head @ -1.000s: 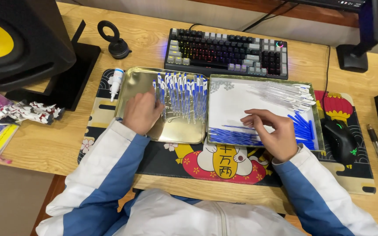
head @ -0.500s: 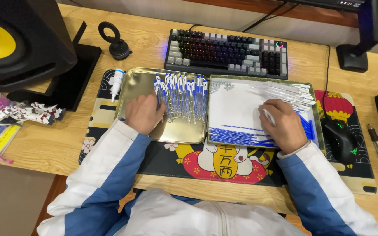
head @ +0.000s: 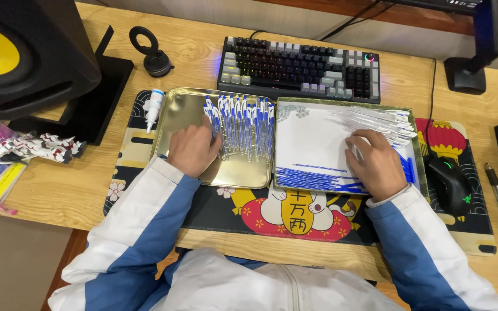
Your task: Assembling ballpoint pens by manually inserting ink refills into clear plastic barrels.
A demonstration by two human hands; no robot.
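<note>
At centre frame the left hand [head: 193, 151] rested curled on the gold tray [head: 185, 115] beside the pen row [head: 243, 124], while right-hand fingers [head: 359, 154] pinched a clear barrel [head: 376, 121]; one nudge risked scattering them.

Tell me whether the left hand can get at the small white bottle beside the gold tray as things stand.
Probably yes. The left hand rests in the gold tray by the row of pens, and the small white bottle lies just past the tray's left rim, with only that low rim between them.
</note>
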